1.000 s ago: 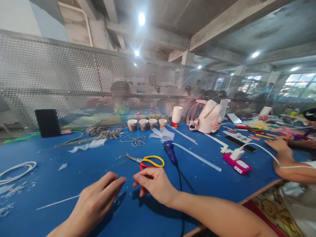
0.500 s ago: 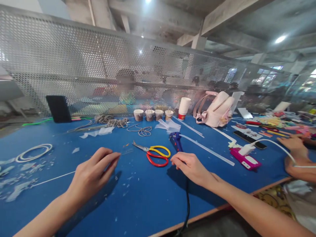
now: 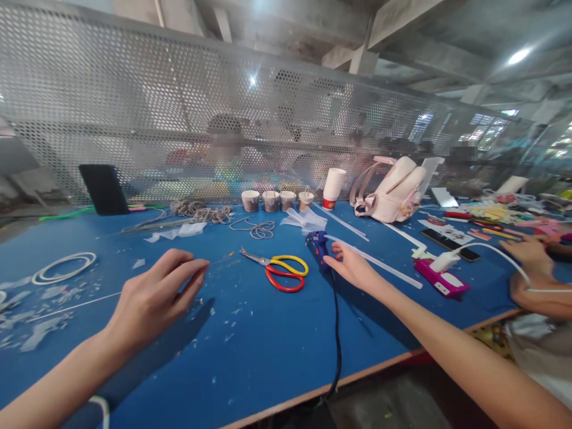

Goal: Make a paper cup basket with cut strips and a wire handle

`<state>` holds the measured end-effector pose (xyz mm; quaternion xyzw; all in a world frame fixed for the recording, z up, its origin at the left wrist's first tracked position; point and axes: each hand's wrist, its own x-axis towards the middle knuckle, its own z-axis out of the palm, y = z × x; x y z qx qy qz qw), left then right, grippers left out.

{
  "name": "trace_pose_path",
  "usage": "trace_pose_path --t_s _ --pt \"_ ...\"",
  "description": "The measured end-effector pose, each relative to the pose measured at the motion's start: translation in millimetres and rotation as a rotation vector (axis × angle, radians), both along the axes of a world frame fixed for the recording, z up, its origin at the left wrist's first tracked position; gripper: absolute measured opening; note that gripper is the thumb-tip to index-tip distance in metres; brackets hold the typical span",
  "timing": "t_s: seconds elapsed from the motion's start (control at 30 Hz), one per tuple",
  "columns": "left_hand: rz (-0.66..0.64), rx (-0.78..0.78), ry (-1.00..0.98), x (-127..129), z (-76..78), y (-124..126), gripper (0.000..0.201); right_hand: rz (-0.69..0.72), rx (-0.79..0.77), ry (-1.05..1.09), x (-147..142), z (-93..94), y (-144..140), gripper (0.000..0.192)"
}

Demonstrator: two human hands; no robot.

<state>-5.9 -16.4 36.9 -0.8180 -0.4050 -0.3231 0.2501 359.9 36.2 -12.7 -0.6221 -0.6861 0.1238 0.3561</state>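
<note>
We are extending our right hand (image 3: 353, 269), fingers spread and holding nothing, to the blue glue gun (image 3: 318, 249) lying on the blue table (image 3: 268, 351) beside the yellow-and-red scissors (image 3: 279, 271). Our left hand (image 3: 154, 298) is pinching what looks like a thin strand, too fine to confirm. We are risking contact near the nozzle, possibly hot, or dragging the black cord (image 3: 336, 333) and snagging the scissors.

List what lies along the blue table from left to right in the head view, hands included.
White ring → left hand → scissors → blue glue gun → right hand → pink device → a co-worker's hand.
</note>
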Motion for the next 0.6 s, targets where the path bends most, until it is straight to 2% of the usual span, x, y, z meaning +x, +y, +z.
trace_pose_path --t_s 0.07,0.2,0.3,0.47,0.6 --pt "-0.020 0.021 0.014 1.2 1.2 1.3 0.021 0.025 -0.030 0.012 -3.8 -3.3 15.6 0.030" --pt "-0.017 -0.017 0.004 1.2 0.9 0.6 0.021 0.040 -0.075 -0.015 -12.8 -5.1 31.8 0.017" --pt "-0.001 -0.065 -0.037 0.6 -0.4 1.0 0.024 0.009 -0.093 -0.042 -16.5 -3.7 32.2 0.013" --pt "0.016 -0.134 -0.048 2.4 -3.9 6.2 0.027 -0.111 -0.089 -0.083 -15.7 0.7 26.1 0.019" --pt "0.023 -0.171 -0.038 5.4 -8.0 10.3 0.029 -0.129 -0.080 -0.135 -14.9 -0.6 23.8 0.016"
